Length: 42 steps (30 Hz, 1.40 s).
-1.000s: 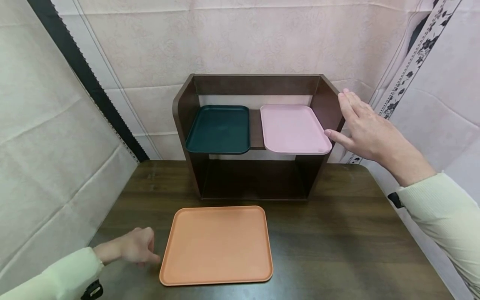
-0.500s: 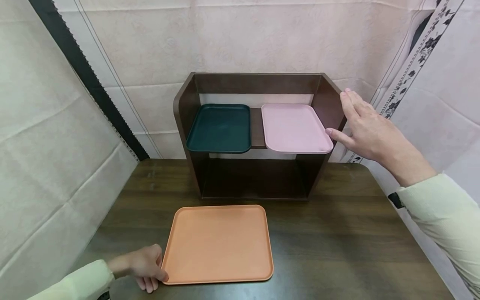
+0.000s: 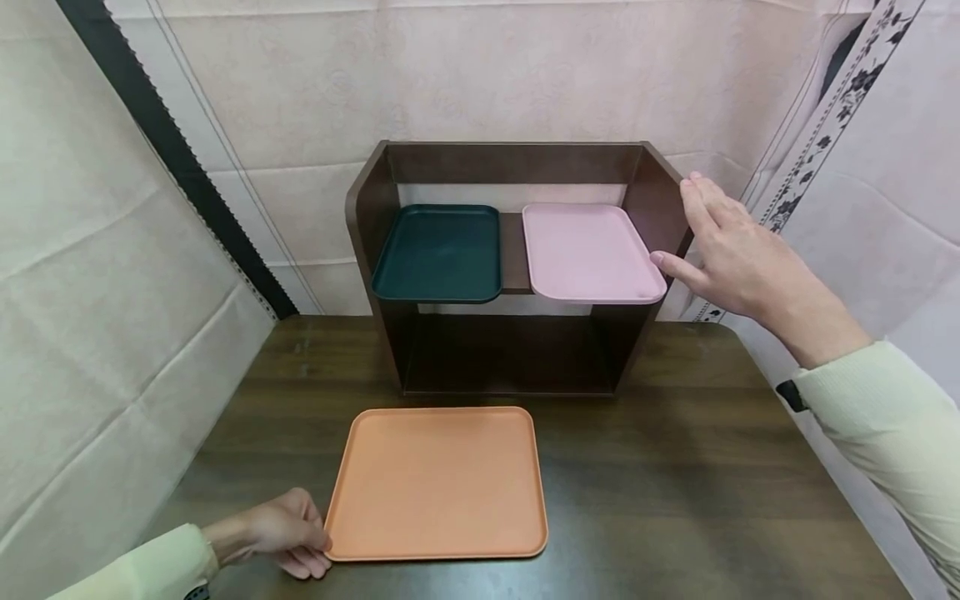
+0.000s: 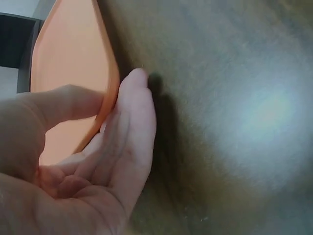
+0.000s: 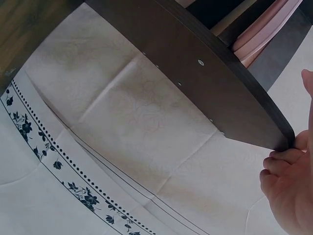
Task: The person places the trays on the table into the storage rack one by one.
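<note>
An orange tray (image 3: 438, 487) lies on the table in front of the dark brown shelf (image 3: 517, 162). At its near left corner, my left hand (image 3: 288, 533) pinches the rim. In the left wrist view the thumb (image 4: 73, 103) lies over the rim and the other fingers are along the outer edge, partly underneath. My right hand (image 3: 750, 254) is held with straight fingers against the shelf's right side panel. The right wrist view has its fingertips (image 5: 279, 166) touching the panel's corner. A dark green tray (image 3: 438, 254) and a pink tray (image 3: 592, 254) lie on the shelf's upper board.
The shelf has a lower compartment (image 3: 510, 354) with a dark floor. It stands at the back of the brown wooden table (image 3: 660, 500). Pale cloth (image 3: 510, 75) hangs behind and on both sides, with a floral strip (image 3: 847, 104) at the right.
My left hand has come right and nearer from beside the orange tray and taken hold of its near left corner. My right hand stays at the shelf's side. The view tilts slightly.
</note>
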{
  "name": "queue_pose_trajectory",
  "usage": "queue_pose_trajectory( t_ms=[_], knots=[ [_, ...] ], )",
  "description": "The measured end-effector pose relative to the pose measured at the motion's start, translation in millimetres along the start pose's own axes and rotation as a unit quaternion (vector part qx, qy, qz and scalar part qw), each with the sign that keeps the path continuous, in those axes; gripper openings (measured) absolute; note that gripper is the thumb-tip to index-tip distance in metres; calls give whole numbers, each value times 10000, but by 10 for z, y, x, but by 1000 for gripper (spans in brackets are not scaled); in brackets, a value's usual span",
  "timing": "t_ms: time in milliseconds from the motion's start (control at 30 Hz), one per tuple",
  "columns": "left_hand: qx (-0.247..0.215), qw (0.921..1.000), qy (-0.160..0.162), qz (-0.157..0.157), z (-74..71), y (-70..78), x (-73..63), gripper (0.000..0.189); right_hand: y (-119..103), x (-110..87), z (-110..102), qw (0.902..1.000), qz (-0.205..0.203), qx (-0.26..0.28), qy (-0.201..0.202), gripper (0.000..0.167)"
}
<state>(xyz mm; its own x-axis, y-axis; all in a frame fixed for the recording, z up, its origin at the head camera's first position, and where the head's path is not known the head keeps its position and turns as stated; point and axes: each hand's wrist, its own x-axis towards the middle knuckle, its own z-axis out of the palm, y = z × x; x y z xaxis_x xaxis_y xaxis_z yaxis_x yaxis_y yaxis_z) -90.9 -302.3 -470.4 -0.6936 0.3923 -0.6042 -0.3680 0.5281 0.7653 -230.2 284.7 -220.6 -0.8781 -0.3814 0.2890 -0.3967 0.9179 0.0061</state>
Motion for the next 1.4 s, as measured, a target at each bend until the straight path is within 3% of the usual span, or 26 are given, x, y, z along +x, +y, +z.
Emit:
queue_pose_trajectory(
  t_ms=[200,467,533,700,1100,1400],
  knots=[
    [-454,9987,211,95,50,-41,18,18,-3,8,12,10000,43,19,-4,96],
    [-663,9964,287,440,110,-76,37,6,-10,35,-10,9999,53,-82,-36,95],
    [-737,9956,283,507,123,-69,39,10,-11,36,-17,9999,49,-109,-50,96],
    [-992,9916,132,819,172,-52,61,24,-15,27,-34,9998,82,-141,-98,96],
    [-1154,9835,-165,1383,272,66,182,25,-30,35,-45,9999,122,-89,-79,97],
    [-1307,9778,-281,1614,328,160,270,25,-30,15,-3,9998,181,-56,-100,97]
  ],
)
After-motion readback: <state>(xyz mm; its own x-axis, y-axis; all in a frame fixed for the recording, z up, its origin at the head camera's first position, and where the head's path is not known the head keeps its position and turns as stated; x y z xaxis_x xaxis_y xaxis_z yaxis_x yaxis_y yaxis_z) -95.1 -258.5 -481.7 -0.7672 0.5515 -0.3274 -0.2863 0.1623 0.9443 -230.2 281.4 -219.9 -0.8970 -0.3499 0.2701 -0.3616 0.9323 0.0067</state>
